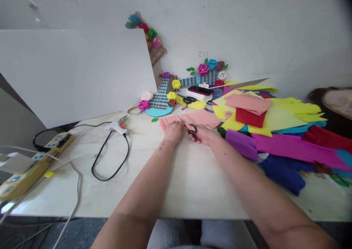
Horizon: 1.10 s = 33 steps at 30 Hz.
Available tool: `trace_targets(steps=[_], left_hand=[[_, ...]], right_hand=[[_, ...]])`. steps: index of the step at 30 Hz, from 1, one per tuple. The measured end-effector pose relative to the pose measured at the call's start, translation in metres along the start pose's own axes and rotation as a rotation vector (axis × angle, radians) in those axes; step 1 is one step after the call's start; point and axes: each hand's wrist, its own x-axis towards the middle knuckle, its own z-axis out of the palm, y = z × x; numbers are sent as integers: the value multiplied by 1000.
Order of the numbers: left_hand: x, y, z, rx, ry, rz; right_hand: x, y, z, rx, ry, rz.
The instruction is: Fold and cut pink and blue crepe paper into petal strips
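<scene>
At the frame's centre lies the pink paper (198,118) — light, soft, easily torn, we judge; best held flat near its edge. Our left hand (174,131) rests there — pinching or not, we cannot tell; our right hand (203,134) grips the scissors (189,129).

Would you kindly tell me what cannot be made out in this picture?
All in the head view:
Part of the pink paper on the table: covered by the left grip.
Part of the black scissors' handles: hidden by the right grip.
The flower-trimmed lattice's left part: behind the white board.
The white plug's far end: cut off by the left edge.
</scene>
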Motion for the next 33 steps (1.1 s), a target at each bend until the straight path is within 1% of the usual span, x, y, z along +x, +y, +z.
trace_targets(steps=[10,16,19,28,33], left_hand=[[0,0,-1,3,-26,-16],[0,0,-1,0,-17,-9],[0,2,-3,-8,-25,-19],[-1,5,-10,-12,-57,-35],[-1,5,-9,-12,-41,-29]], right_hand=[[-1,-1,-3,10,-34,19],[0,-4,-5,14,-69,72],[1,-5,-6,4,-55,94],[8,-7,-6,-25,-92,127],[12,-8,-8,-51,-118,134]])
